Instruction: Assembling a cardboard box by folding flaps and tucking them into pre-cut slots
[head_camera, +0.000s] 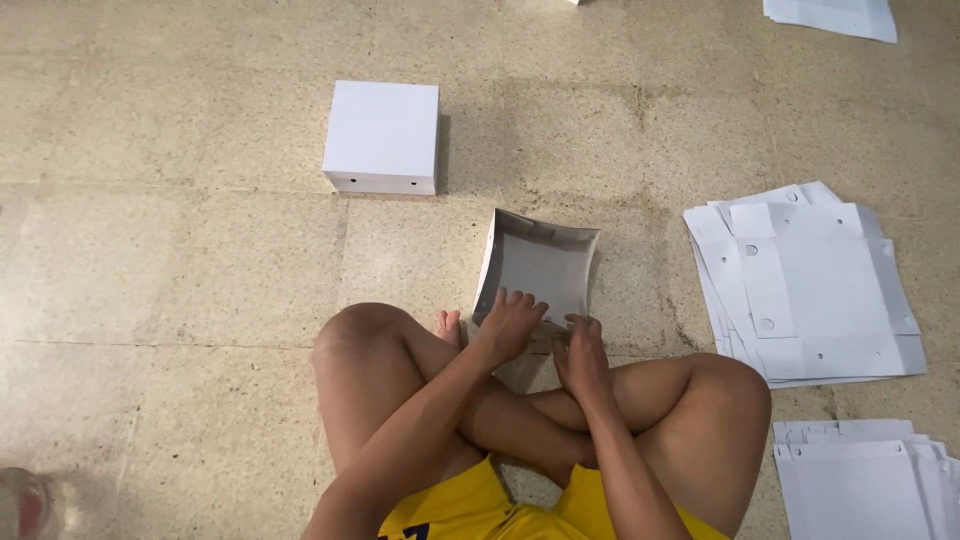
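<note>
Both hands, left (512, 325) and right (580, 352), grip the near wall of the half-folded box (540, 268) on the floor (200, 270) before your crossed legs, pinning it while its sides stand up.

Sitting cross-legged, bare knees out wide, both forearms reaching forward over the shins. Left hand (510, 325) is palm-down with fingers spread and curled a bit at the tips. Right hand (580, 352) sits just beside it, fingers bent and bunched together, wrist fairly straight.
</note>
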